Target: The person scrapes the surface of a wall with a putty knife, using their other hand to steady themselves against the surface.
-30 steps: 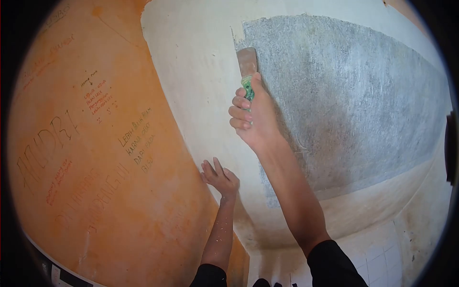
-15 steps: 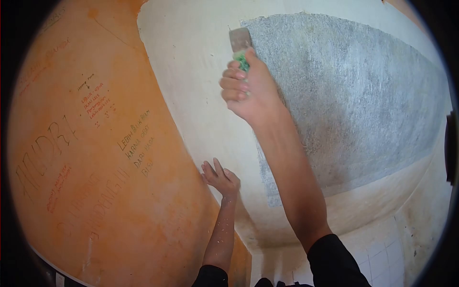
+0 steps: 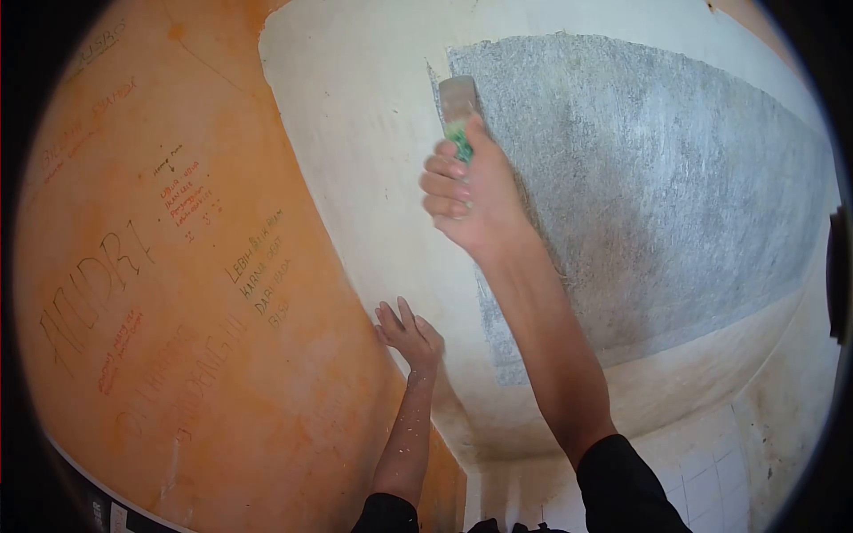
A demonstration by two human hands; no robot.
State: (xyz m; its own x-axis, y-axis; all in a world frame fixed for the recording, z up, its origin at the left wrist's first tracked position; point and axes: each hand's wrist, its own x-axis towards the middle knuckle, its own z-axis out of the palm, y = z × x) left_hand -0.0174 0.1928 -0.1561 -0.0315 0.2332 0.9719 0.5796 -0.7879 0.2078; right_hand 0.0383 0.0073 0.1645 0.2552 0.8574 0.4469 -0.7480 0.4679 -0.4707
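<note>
My right hand (image 3: 469, 195) is wrapped round the green handle of a scraper (image 3: 458, 96) with a broad flat blade. The blade lies against the wall at the upper left edge of a rough grey patch (image 3: 649, 169), where the white coating (image 3: 364, 151) ends. A thin grey strip shows just left of the blade. Lower down, my left hand (image 3: 411, 338) leans on the white wall beside the orange wall, fingers apart and holding nothing. Pale flecks dot the left forearm.
The orange wall (image 3: 204, 293) on the left carries handwriting in dark and red ink. White tiles (image 3: 711, 475) show at the lower right. A dark object (image 3: 838, 275) stands at the far right edge, and a dark printed item (image 3: 98, 506) at the lower left.
My right hand and the scraper have moved down and slightly right. A narrow grey strip now shows along the blade's path. The left hand has stayed nearly in place.
</note>
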